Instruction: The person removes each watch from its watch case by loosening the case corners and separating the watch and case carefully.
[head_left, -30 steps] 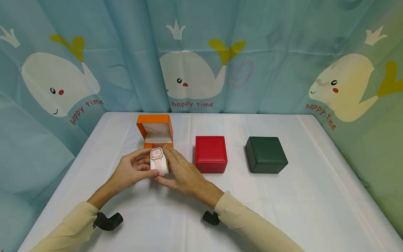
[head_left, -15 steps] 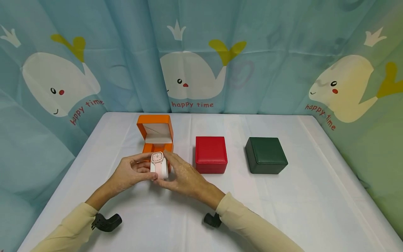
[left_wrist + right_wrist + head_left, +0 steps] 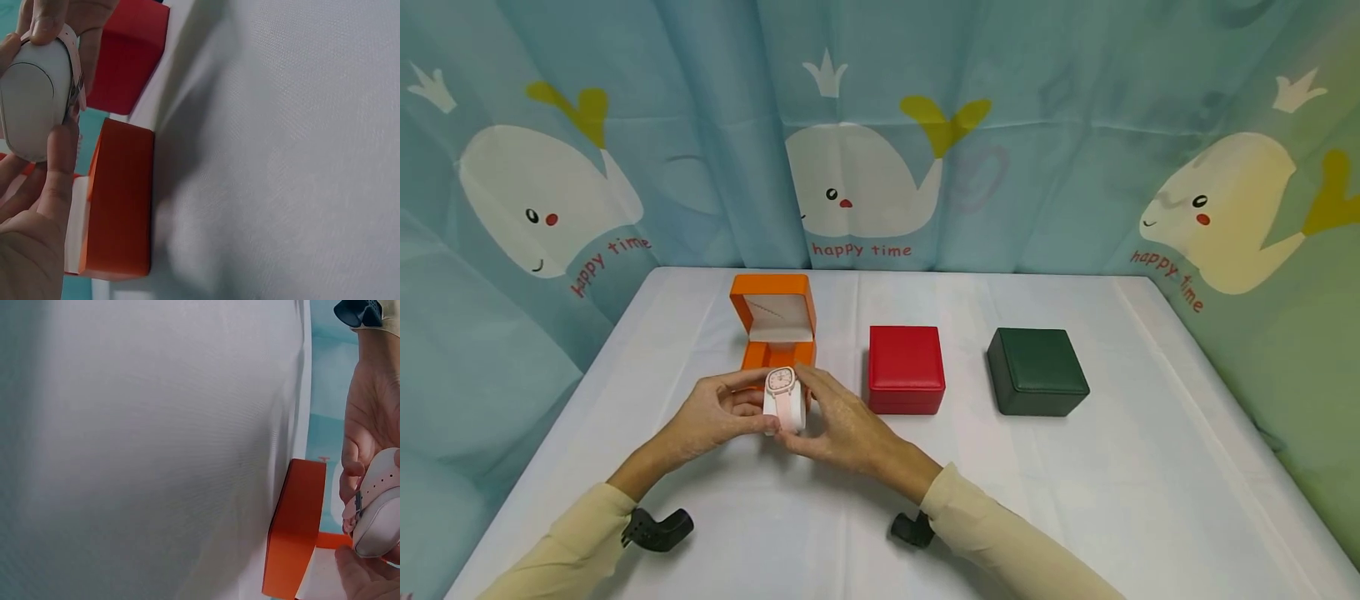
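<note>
A pink-strapped wristwatch with a square face is wrapped round a white watch cushion. My left hand grips the cushion's left end between thumb and fingers. On the other end, the fingertips and thumb of my right hand pinch it. In the right wrist view the pink strap shows its row of holes and its buckle. Just behind the hands stands an orange watch box, its lid raised and pale inside. The hands cover the lower front of that box.
To the right of the orange box sits a closed red box, and farther right a closed dark green box. All stand on a white-covered table. A blue whale-print curtain hangs round the table's back and sides.
Both hands have drawn the watch and cushion slightly toward me, away from the orange box, so more of its inside shows. The boxes have stayed in place.
</note>
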Demonstrator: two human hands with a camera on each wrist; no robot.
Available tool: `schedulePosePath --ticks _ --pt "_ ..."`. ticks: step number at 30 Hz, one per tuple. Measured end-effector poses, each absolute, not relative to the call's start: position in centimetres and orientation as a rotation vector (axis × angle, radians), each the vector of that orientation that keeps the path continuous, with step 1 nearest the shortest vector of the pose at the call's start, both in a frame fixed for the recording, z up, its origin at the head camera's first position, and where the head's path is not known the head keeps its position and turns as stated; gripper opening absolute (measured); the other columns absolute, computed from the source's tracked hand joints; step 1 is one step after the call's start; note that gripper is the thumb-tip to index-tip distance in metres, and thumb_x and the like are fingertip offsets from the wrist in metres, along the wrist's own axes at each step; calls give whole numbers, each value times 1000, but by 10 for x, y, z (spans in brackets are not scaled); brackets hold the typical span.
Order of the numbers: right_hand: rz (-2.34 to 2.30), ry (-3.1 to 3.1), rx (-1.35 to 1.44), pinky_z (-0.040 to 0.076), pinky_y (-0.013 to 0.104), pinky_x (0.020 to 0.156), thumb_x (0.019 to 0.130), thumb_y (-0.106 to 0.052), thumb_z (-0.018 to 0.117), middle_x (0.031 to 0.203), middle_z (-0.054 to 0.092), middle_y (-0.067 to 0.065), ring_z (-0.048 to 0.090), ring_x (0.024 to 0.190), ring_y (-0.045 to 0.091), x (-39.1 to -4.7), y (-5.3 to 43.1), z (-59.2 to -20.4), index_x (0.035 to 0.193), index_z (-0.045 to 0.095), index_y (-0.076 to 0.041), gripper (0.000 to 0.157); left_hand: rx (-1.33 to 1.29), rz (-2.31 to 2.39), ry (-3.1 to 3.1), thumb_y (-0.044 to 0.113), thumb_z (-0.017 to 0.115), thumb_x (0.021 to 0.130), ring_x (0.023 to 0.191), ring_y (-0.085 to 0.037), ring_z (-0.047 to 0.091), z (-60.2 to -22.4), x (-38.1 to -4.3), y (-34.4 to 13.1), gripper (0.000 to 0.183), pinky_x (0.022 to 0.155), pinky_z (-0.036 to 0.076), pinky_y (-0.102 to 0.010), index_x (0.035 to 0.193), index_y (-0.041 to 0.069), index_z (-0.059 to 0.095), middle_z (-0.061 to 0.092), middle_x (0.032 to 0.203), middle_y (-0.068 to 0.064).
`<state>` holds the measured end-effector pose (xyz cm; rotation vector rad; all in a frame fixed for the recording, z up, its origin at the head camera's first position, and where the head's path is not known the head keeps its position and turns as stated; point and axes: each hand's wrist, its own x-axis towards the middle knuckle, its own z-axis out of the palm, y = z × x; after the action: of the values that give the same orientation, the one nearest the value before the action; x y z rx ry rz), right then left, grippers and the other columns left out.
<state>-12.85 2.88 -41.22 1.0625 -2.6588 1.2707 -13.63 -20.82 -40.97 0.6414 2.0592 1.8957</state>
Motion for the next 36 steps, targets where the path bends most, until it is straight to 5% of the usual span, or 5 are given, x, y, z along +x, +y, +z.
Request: schedulePosePath --ticks 7,11,19,36 --pt "1699 -2624 1109 43 29 106 85 -20 85 148 42 6 46 131 15 -130 28 -407 155 26 -5 93 629 1813 2044 -4 77 87 103 -20 69 -404 -134 -210 72 86 56 -31 143 -22 36 62 122 -31" --pt "1889 -2606 1071 44 28 104 83 -17 86 144 45 2 50 127 16 -129 28 -405 154 34 -9 88 669 1790 1973 -4 77 87 106 -24 68 -403 -133 -211 77 89 56 -35 147 -18 32 58 128 -31" --pt "1892 -2600 1051 47 28 100 81 -17 88 135 49 -1 52 123 19 -129 30 -409 148 41 -11 82 667 1721 1994 -3 84 80 106 -25 68 -404 -132 -214 85 88 56 -38 147 -18 34 54 130 -33" --pt "1855 -2506 1076 49 33 100 76 -18 92 128 53 -3 55 118 13 -128 30 -410 138 48 -13 76 659 1769 1993 -2 82 84 97 -25 71 -402 -131 -214 77 85 57 -35 141 -23 36 61 120 -33"
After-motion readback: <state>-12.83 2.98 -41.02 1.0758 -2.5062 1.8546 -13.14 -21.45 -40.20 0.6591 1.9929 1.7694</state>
